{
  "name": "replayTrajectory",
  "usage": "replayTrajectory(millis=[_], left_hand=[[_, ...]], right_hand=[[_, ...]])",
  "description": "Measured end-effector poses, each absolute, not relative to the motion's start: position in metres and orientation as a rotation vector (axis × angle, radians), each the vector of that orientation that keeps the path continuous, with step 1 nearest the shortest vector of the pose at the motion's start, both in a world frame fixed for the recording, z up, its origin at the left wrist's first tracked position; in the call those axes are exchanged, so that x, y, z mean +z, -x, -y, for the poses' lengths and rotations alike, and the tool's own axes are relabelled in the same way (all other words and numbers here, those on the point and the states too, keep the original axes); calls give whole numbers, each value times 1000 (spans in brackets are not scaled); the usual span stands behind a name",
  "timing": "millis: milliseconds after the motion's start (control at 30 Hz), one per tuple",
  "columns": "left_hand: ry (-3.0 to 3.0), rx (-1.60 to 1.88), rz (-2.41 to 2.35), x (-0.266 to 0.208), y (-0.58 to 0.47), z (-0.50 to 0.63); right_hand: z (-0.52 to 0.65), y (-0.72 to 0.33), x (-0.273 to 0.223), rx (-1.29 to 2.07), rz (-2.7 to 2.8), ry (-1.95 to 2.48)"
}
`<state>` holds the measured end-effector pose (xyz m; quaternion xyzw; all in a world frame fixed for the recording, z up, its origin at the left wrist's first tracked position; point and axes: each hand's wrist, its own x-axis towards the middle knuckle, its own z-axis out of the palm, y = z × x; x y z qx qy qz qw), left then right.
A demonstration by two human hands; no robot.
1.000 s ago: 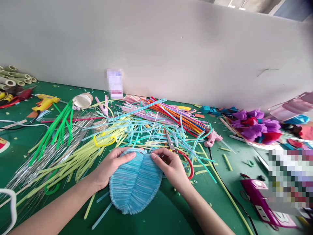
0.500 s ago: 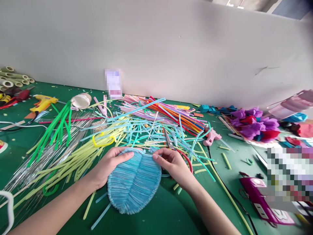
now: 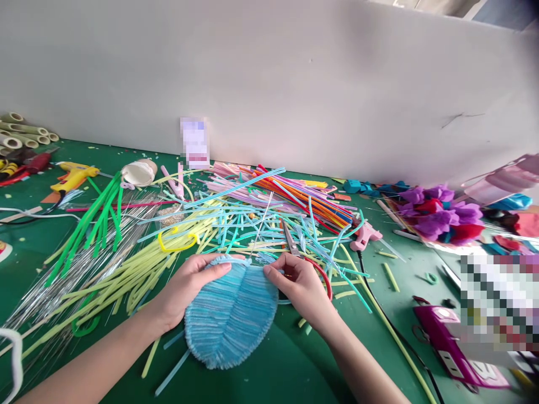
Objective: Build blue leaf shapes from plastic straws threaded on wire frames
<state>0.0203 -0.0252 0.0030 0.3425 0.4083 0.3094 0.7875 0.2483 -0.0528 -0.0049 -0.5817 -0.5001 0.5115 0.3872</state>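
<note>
A blue leaf shape made of fuzzy pipe cleaners [image 3: 236,320] hangs between my hands, its rounded end toward me. My left hand [image 3: 196,286] pinches its upper left edge, thumb on top. At the upper right edge, my right hand [image 3: 297,280] grips with thumb and bent fingers. A thin bare wire [image 3: 261,224] sticks up from the middle of the leaf's top edge. Scissors with red handles [image 3: 290,238] lie just beyond my right hand, their handles partly hidden by it. My fingertips behind the leaf are hidden.
Pipe cleaners in yellow-green [image 3: 145,269], green [image 3: 107,207] and other colours cover the table's middle. Silver wires [image 3: 54,286] lie at left. A yellow glue gun [image 3: 76,175], a pink glue gun [image 3: 365,234], purple and red flowers [image 3: 442,213] and a magenta power strip [image 3: 450,342] surround them.
Almost nothing differs. Both hands keep their grip on the blue leaf, and the view has shifted very slightly.
</note>
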Motion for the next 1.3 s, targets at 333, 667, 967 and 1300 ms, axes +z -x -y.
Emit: replayTrajectory(millis=[333,667,967,1300], left_hand=[[-740,720,-917,4,-14,21],[-762,725,-958,4,-17,20],[-813,709,-980,5,-18,22],[-833,713,-981,0,-19,23]], right_hand=[[49,-256,-4,1347,1212,1375],[52,-263,-8,97,2085,1266],[64,-245,-7,-369,2217,1255],[67,-239,-16,-340,2221,1202]])
